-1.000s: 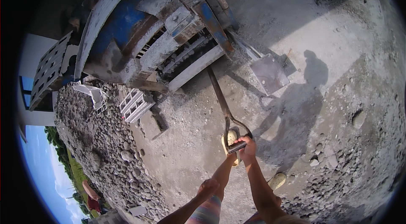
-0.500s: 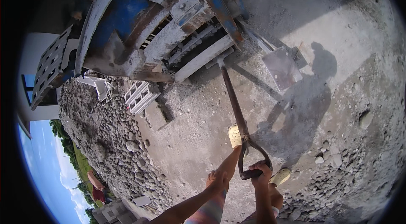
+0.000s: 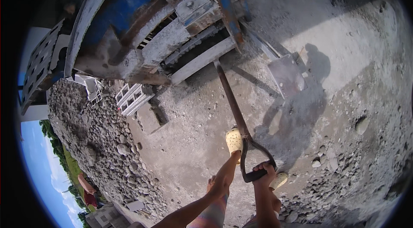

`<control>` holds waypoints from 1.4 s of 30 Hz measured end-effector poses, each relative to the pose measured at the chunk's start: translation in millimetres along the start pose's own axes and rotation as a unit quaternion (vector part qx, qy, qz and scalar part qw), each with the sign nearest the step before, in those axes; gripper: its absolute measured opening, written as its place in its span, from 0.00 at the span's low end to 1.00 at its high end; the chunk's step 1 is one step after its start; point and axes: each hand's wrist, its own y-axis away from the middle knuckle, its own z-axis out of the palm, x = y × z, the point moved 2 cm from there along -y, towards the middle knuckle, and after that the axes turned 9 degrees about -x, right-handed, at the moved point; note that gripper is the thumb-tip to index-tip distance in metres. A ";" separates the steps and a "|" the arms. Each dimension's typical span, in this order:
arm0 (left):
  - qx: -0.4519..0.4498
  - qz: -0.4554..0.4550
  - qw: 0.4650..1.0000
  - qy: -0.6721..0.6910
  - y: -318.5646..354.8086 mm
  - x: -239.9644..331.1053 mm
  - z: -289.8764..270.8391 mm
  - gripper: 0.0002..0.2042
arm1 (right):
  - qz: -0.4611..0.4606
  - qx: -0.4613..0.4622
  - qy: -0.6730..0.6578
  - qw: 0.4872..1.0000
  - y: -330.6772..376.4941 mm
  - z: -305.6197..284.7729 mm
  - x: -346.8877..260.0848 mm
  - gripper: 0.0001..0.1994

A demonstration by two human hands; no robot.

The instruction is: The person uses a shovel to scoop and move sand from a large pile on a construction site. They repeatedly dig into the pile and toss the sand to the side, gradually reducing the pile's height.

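Note:
My right hand [image 3: 264, 173] is closed round the black grip of a shovel [image 3: 231, 94] with a D-shaped handle. Its brown shaft slants away from me up to the pale bar along the front of a rusty, blue-and-grey block-making machine [image 3: 124, 12]. The shovel's blade is hidden at that bar. My left hand [image 3: 218, 185] rests on my bent left knee and holds nothing; its fingers lie over the leg and show only in part. Between the shaft and my left arm is my pale yellow clog [image 3: 233, 139].
A flat metal plate [image 3: 286, 75] lies right of the machine, beside my shadow. Pale hollow blocks [image 3: 133, 99] stand on the left, near a large gravel heap [image 3: 99, 137]. Another person [image 3: 89, 191] is at the far left, by stacked grey blocks [image 3: 106, 217]. Loose stones [image 3: 335, 185] lie at right.
The view has shifted, so the machine and blocks sit further left. The shovel's far end, partly visible before, now disappears behind the machine's front bar. Both hands keep their places.

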 end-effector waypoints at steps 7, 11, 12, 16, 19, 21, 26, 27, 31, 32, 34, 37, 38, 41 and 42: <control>-0.032 -0.012 0.997 0.071 -1.6 0.7 -15.2 0.13 | 0.016 -0.051 -0.059 0.997 -209.3 -49.7 80.8 0.03; 0.001 -0.012 0.998 0.057 4.2 -3.2 -13.1 0.11 | 0.082 -0.127 -0.017 0.988 -212.5 -65.3 91.2 0.03; 0.003 -0.010 0.999 0.050 3.1 -3.3 -12.3 0.11 | 0.096 -0.151 -0.028 0.983 -209.9 -65.1 90.8 0.03; 0.029 0.003 0.999 0.025 3.9 -0.3 -2.8 0.10 | 0.103 -0.159 -0.047 0.981 -175.5 -76.2 71.9 0.04; 0.021 0.013 1.000 0.016 6.1 7.6 0.5 0.08 | 0.105 -0.131 -0.036 0.985 -138.2 -123.4 51.9 0.05; 0.009 0.000 1.000 -0.007 7.4 11.5 0.1 0.08 | 0.103 -0.166 -0.022 0.980 -108.2 -147.6 34.4 0.06; 0.007 0.008 1.000 0.004 8.9 22.3 0.7 0.08 | 0.124 -0.179 -0.018 0.976 -61.0 -135.8 16.0 0.07; 0.014 0.002 1.000 -0.019 6.4 17.9 6.3 0.09 | 0.127 -0.179 -0.009 0.976 -52.0 -137.8 16.5 0.07; -0.012 0.008 1.000 -0.026 4.3 32.8 6.2 0.11 | 0.118 -0.166 0.013 0.979 -26.9 -133.7 1.4 0.07; -0.014 0.007 1.000 -0.027 4.1 31.5 6.4 0.11 | 0.109 -0.167 0.022 0.980 -17.3 -129.8 -2.4 0.06; 0.009 0.013 1.000 -0.021 0.6 25.4 8.4 0.11 | 0.109 -0.148 0.000 0.983 7.8 -137.5 -9.4 0.06; 0.004 0.010 1.000 -0.020 -1.2 25.4 4.6 0.10 | 0.091 -0.112 -0.032 0.989 59.3 -162.7 -34.4 0.06; 0.003 0.008 1.000 -0.016 -7.6 20.9 9.2 0.10 | 0.099 -0.096 -0.038 0.990 80.0 -170.6 -48.6 0.06; -0.051 -0.099 0.991 0.071 -41.1 26.6 11.6 0.17 | 0.083 -0.039 -0.019 0.996 143.1 -192.0 -97.2 0.09; -0.083 -0.138 0.975 0.154 -50.4 51.8 -11.8 0.20 | 0.075 -0.032 0.012 0.997 163.1 -195.8 -112.8 0.08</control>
